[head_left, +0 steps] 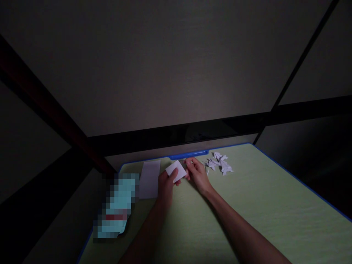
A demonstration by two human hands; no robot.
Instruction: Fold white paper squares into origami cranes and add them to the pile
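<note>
A small square of folded white paper (pixel 178 169) is held up over the table, turned so that it looks like a diamond. My left hand (pixel 166 183) grips its lower left side, the thumb lying across its face and fingertips showing below. Just right of the paper is my right hand (pixel 198 176), its fingers curled in and closed near the right corner. Whether those fingers touch the paper or pinch something small cannot be made out. Several folded white paper figures (pixel 226 167) lie in a cluster beyond my right hand.
A stack of white paper (pixel 150 179) lies left of my left hand on the green, blue-edged table (pixel 261 198). A blurred-out turquoise item (pixel 118 205) is at the left edge. A white cord (pixel 208 169) shows behind my right hand. Cabinet panels (pixel 176 73) rise behind.
</note>
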